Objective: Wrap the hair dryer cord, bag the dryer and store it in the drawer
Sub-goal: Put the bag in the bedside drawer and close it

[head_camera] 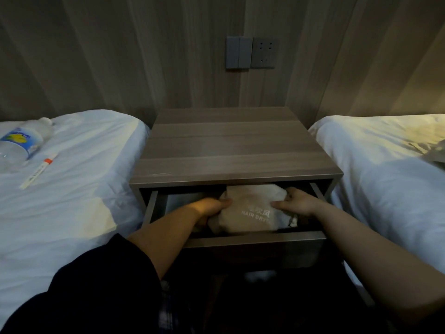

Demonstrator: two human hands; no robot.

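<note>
you had both hands in the open drawer (pixel 252 241) of the nightstand (pixel 238 145), which sat between two beds. the bag (pixel 250 210), pale cloth printed "hair dry…", sat inside the drawer toward its right half, rumpled, with its far end under the nightstand top. your left hand (pixel 209 209) was closed on the bag's left edge, thumb on top, fingers tucked under the cloth. your right hand (pixel 297 201) gripped the right side, thumb pressed on the front face, fingers curled over the far upper corner. so both grips were closed on the bag. dryer itself wasn't visible, cloth covered it. left half of the drawer showed bare floor. a bottle (pixel 20 143) and a slim packet (pixel 39 169) lay on the left bed (pixel 72 201). wall socket (pixel 263 53) above the nightstand.
</note>
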